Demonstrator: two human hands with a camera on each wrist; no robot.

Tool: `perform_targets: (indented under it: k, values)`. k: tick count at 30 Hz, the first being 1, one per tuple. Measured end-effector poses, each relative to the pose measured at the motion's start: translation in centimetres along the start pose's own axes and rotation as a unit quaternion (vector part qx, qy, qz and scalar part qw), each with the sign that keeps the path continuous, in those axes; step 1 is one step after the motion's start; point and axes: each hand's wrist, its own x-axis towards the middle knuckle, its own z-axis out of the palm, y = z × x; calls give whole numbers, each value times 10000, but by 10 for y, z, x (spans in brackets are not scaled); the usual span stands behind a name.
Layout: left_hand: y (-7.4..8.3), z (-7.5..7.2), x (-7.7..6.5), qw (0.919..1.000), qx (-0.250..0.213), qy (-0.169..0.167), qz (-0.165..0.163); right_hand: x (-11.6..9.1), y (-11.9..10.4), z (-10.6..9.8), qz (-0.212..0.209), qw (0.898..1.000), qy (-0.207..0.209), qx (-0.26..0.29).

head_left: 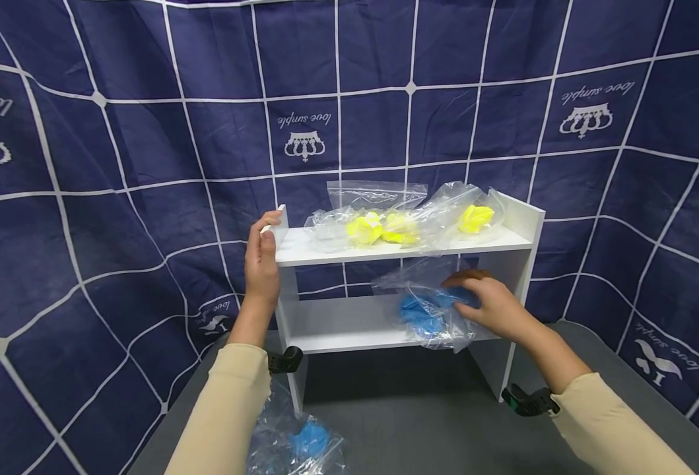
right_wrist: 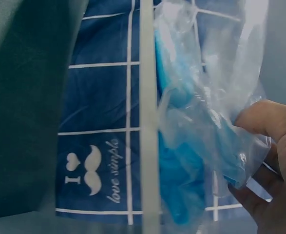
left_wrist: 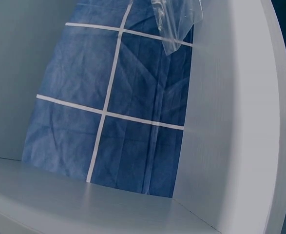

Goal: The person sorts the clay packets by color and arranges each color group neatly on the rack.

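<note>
My right hand [head_left: 492, 305] pinches a clear plastic bag [head_left: 444, 333] with blue contents [head_left: 422, 315] at the right part of the white shelf unit's lower board [head_left: 343, 323]. In the right wrist view, thumb and fingers hold the crinkled bag [right_wrist: 220, 122] beside the board's edge. My left hand [head_left: 263, 260] grips the upper left side panel [head_left: 282, 224] of the shelf unit. In the left wrist view that hand is hidden; white panels [left_wrist: 250, 122] show, with a clear bag corner [left_wrist: 174, 29] near the top.
Clear bags with yellow contents [head_left: 366, 228] lie on the top board [head_left: 325, 256]. Another bag with blue contents [head_left: 310, 441] lies on the dark grey surface [head_left: 397, 422] at front left. A blue curtain [head_left: 379, 125] with white lines hangs behind.
</note>
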Motion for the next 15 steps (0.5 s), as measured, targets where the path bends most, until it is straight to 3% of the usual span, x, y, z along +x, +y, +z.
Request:
perform_targets:
  k: [8,12,15]
  values:
    - [2,2,1,10000,-4,-9,7,-7,9,14,687,9972,-300,50]
    - [2,2,0,10000,16,-9,-25,-10,11,17,600,9980,-193,79]
    - [2,1,0,10000,39,-10,-64,-13,9,16,361,9989,285,-6]
